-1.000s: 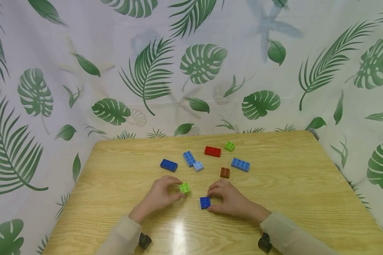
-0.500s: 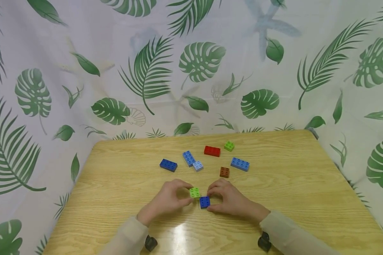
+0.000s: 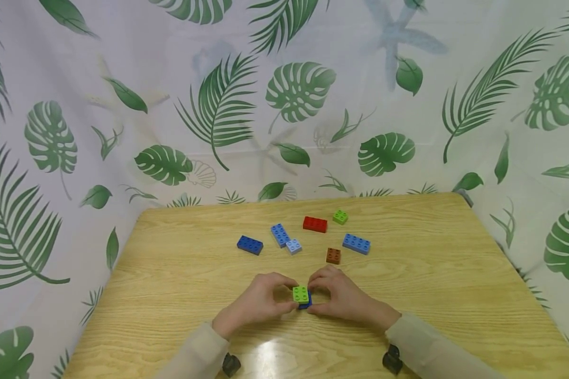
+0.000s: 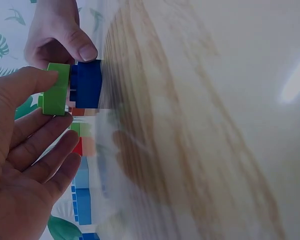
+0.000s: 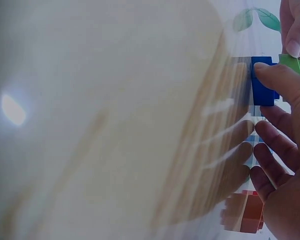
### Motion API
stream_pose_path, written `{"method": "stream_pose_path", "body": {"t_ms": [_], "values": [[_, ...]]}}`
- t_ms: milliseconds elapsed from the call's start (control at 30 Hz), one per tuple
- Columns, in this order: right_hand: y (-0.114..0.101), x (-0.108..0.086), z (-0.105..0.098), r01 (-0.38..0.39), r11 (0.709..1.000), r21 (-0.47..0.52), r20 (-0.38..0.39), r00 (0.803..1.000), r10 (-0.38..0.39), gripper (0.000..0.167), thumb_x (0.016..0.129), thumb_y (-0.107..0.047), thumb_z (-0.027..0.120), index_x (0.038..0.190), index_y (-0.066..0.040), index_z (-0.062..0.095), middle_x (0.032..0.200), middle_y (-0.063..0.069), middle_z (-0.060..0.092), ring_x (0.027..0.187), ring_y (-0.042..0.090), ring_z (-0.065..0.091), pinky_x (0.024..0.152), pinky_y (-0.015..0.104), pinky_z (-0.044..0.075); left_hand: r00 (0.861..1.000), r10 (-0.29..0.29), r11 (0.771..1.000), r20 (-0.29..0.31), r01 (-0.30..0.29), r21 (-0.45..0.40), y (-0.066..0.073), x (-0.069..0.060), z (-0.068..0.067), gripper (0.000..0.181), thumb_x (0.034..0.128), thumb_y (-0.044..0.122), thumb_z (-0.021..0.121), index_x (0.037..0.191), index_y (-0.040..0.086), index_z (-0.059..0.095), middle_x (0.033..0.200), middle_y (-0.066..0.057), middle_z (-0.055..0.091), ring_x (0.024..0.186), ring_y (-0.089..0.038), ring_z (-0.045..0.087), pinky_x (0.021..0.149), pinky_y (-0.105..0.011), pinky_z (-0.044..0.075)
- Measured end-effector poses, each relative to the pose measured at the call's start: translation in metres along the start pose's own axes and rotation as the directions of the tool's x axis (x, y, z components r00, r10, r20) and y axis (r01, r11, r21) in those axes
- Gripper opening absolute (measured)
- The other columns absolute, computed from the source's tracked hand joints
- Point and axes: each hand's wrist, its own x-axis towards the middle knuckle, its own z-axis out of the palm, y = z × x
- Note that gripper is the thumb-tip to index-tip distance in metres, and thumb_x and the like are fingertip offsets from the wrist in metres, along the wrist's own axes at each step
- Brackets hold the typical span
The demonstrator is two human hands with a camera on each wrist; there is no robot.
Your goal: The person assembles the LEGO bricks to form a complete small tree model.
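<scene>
My left hand [image 3: 261, 300] pinches a lime green brick [image 3: 301, 294] with studs between thumb and fingers. This brick is over a dark blue brick [image 3: 305, 305], covering most of it in the head view. In the left wrist view a narrow gap shows between the green brick [image 4: 55, 90] and the studs of the blue brick [image 4: 88, 84]. My right hand [image 3: 346, 297] pinches the blue brick [image 5: 263, 82], which stands on the table with its studs up.
Behind the hands on the wooden table [image 3: 170, 295] lie a navy brick [image 3: 249, 245], a blue brick [image 3: 280, 235], a small light blue brick [image 3: 293, 246], a red brick [image 3: 315, 224], a small green brick [image 3: 340, 216], another blue brick [image 3: 356, 243] and a brown brick [image 3: 333, 256].
My left hand has carried the green brick to the right, from beside the blue brick to over it. The right hand and the blue brick have stayed in place.
</scene>
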Motion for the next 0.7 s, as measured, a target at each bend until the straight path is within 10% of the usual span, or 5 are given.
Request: {"method": "stream_pose_path", "body": {"t_ms": [700], "values": [[-0.0041,-0.0007,-0.0025,-0.022,1.000,0.012,0.017,1.000,0.022,0.035,0.085,-0.038,0.089,0.113,-0.021,0.077,0.118,-0.008,0.070,0.113,0.013,0.057,0.098,0.043,0.051,1.000,0.010,1.000,0.007,-0.010,-0.002,0.0048,0.0025,0.0058,0.037,0.0911,0.021,0.084,0.125,0.010,0.074,0.120,-0.003,0.077,0.115,-0.016,0.070,0.102,-0.035,0.055]]}}
